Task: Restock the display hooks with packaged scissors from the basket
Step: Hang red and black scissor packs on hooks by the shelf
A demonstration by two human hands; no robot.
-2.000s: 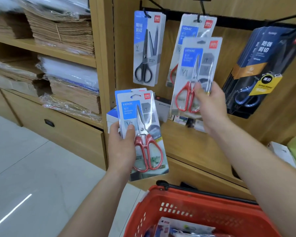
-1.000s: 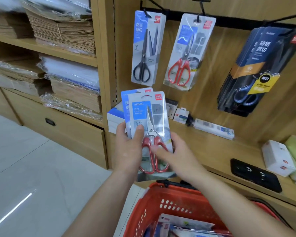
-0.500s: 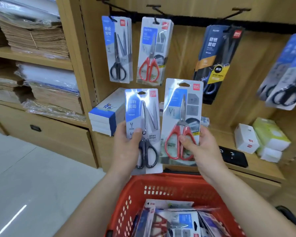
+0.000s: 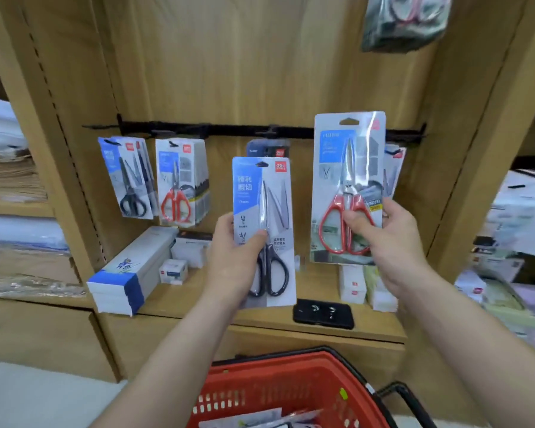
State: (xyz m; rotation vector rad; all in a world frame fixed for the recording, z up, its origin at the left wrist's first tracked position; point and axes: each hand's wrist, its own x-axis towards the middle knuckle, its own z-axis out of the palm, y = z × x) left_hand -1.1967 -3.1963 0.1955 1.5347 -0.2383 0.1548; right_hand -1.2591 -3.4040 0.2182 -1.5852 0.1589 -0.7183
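Left hand (image 4: 235, 257) gripping black-handled scissors pack (image 4: 264, 230) above red basket (image 4: 291, 387), right hand (image 4: 389, 239) pinching red-handled scissors pack (image 4: 348, 186) higher, before black hook rail (image 4: 229, 129)

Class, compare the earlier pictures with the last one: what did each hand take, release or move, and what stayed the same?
The right hand let go of the hung red pack, took a second red pack from the stack in the left hand and lifted it up and right toward the rail. The left hand still grips the black-handled pack; the basket stays below.
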